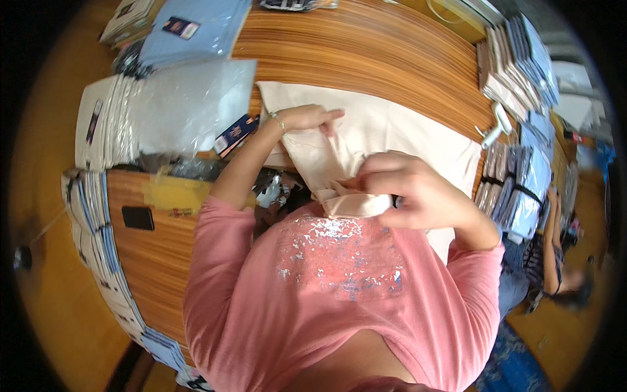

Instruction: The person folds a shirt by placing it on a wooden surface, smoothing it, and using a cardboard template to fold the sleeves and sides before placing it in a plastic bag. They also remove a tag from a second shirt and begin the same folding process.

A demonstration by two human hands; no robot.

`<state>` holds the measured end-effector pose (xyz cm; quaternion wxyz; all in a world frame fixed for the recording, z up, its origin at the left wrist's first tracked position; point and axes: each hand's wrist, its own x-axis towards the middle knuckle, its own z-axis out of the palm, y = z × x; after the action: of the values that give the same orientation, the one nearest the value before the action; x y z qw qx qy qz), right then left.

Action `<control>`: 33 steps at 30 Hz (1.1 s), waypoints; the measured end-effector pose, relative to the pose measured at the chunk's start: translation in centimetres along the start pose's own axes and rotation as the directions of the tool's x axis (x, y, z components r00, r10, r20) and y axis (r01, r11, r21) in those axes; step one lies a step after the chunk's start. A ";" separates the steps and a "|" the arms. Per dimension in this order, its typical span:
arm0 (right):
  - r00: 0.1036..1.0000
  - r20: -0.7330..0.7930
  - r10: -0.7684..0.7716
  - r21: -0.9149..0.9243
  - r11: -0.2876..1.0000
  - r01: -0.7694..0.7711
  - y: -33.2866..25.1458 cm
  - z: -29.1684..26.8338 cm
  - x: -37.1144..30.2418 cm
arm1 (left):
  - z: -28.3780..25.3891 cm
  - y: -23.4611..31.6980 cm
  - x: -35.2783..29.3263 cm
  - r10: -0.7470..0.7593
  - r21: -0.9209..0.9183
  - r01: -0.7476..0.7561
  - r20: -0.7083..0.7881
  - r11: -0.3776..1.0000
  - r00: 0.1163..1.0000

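Note:
A cream shirt [398, 121] lies spread over the table in front of me, its near part gathered up against my chest. My left hand [307, 118] rests on the shirt's left part, one finger stretched to the right and another pointing down, apart from each other. My right hand [408, 186] is closed on a bunched, collar-like fold [356, 204] of the same shirt, close to my body. Its fingertips are partly hidden by the cloth and slightly blurred. A dark blue tag [235, 135] lies beside my left forearm.
Clear plastic bags [196, 98] and bagged pale garments [108, 124] lie at the left, a blue folded garment [196, 32] beyond. A black phone [138, 218] lies near left. Folded stacks [509, 68], a white tagging gun-like tool [499, 125] and bundled garments [513, 186] line the right. Another person [552, 261] sits far right.

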<state>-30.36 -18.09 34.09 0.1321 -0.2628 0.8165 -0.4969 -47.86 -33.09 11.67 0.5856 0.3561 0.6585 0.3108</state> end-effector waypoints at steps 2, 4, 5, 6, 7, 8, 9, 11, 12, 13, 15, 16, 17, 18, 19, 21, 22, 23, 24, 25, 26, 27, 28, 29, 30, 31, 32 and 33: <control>0.970 -0.199 0.137 0.063 0.990 -0.127 0.2 -1.4 -4.0 | -0.2 -0.9 0.6 0.000 0.064 -0.005 0.071 0.998 0.997; 0.816 -0.507 0.279 0.060 0.955 -0.289 2.1 -1.9 -8.9 | -0.4 -1.5 -0.1 -0.001 -0.091 0.006 0.059 0.996 0.998; 0.669 -0.668 0.327 0.058 0.918 -0.391 4.3 -1.7 -11.5 | -0.7 -1.2 -0.5 -0.026 -0.013 0.026 -0.023 1.000 0.999; 0.557 -0.720 0.414 0.157 0.879 -0.450 6.9 -1.6 -13.6 | -1.2 -0.7 -1.3 -0.048 0.062 0.056 -0.114 0.997 0.992; 0.434 -0.754 0.493 0.261 0.831 -0.492 10.0 -1.3 -15.7 | -1.8 -0.1 -1.9 -0.059 0.133 0.088 -0.208 0.987 0.976; 0.371 -0.752 0.545 0.306 0.787 -0.536 13.5 -0.4 -17.8 | -2.5 0.9 -2.4 -0.124 0.250 0.170 -0.189 0.953 0.974; 0.302 -0.745 0.595 0.354 0.736 -0.576 16.8 0.9 -19.7 | -3.1 2.1 -2.8 -0.188 0.365 0.242 -0.176 0.899 0.966; 0.231 -0.399 0.888 0.705 0.458 -0.542 21.8 2.7 -22.2 | -3.8 1.6 -3.3 -0.093 0.538 0.272 -0.335 0.798 0.937; 0.264 -0.450 0.853 0.676 0.519 -0.523 21.9 2.6 -21.9 | -3.7 -0.4 -3.6 0.070 0.594 0.259 -0.472 0.762 0.879; 0.295 -0.500 0.814 0.644 0.578 -0.502 21.8 2.4 -21.1 | -3.6 -1.5 -3.8 0.239 0.646 0.256 -0.576 0.719 0.782; 0.320 -0.629 0.708 0.573 0.701 -0.425 20.9 1.4 -20.2 | -3.6 -2.0 -4.1 0.202 0.588 0.325 -0.656 0.741 0.727; 0.297 -0.643 0.706 0.554 0.697 -0.456 20.9 0.5 -20.4 | -3.8 -2.4 -4.1 0.172 0.570 0.361 -0.677 0.738 0.716; 0.268 -0.659 0.702 0.536 0.689 -0.488 20.8 -0.4 -20.6 | -3.7 -2.6 -3.8 0.146 0.554 0.392 -0.693 0.735 0.706; 0.275 -0.669 0.690 0.473 0.681 -0.560 20.8 -1.0 -20.6 | -3.0 -2.8 -3.6 0.225 0.585 0.427 -0.734 0.690 0.641; 0.353 -0.734 0.580 0.247 0.712 -0.657 22.9 -0.6 -22.4 | -1.9 -2.6 -2.9 0.324 0.620 0.442 -0.750 0.648 0.577; 0.382 -0.600 0.702 0.536 0.708 -0.460 23.9 -0.7 -22.6 | 0.1 -1.6 -2.3 0.462 0.651 0.388 -0.747 0.652 0.478; 0.303 -0.627 0.717 0.549 0.684 -0.480 23.6 -1.5 -23.3 | 1.7 -0.5 -1.5 0.508 0.658 0.300 -0.737 0.690 0.446; 0.135 -0.660 0.739 0.601 0.627 -0.496 24.0 -2.4 -24.7 | 3.4 0.8 -0.4 0.547 0.660 0.214 -0.729 0.720 0.411; -0.031 -0.799 0.601 0.467 0.588 -0.661 25.6 -2.9 -26.9 | 5.5 2.1 1.4 0.560 0.664 0.071 -0.679 0.744 0.475; -0.148 -0.902 0.405 0.349 0.482 -0.803 27.5 -3.2 -28.8 | 8.0 3.6 3.1 0.575 0.647 -0.066 -0.620 0.759 0.534; -0.252 -0.904 0.344 0.397 0.463 -0.792 28.4 -3.6 -29.2 | 10.9 5.1 4.6 0.567 0.647 -0.090 -0.582 0.757 0.583; -0.244 -0.887 0.393 0.409 0.422 -0.809 29.2 -3.6 -29.9 | 13.0 6.5 5.9 0.565 0.647 -0.124 -0.536 0.752 0.627; -0.233 -0.871 0.433 0.412 0.384 -0.826 29.9 -3.8 -30.5 | 14.2 6.5 7.1 0.540 0.688 -0.041 -0.529 0.724 0.654; -0.219 -0.852 0.475 0.410 0.346 -0.844 30.2 -4.2 -30.9 | 15.5 6.1 8.2 0.509 0.722 0.044 -0.529 0.691 0.679; -0.191 -0.854 0.483 0.386 0.343 -0.856 30.4 -4.6 -31.3 | 16.4 5.5 9.2 0.476 0.750 0.126 -0.531 0.650 0.701; -0.181 -0.849 0.496 0.372 0.317 -0.873 30.0 -5.1 -31.3 | 16.4 5.2 9.5 0.478 0.778 0.134 -0.501 0.613 0.721; -0.167 -0.841 0.514 0.356 0.294 -0.887 28.9 -5.8 -30.8 | 15.9 4.5 9.1 0.473 0.804 0.145 -0.473 0.576 0.743; -0.161 -0.832 0.531 0.344 0.267 -0.900 27.9 -6.4 -30.4 | 15.5 4.0 8.7 0.467 0.831 0.149 -0.439 0.536 0.768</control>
<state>-16.55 13.94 11.14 -0.0871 0.5305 0.8161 -0.2121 -32.62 -23.78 8.28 0.0630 0.5288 0.8385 0.1155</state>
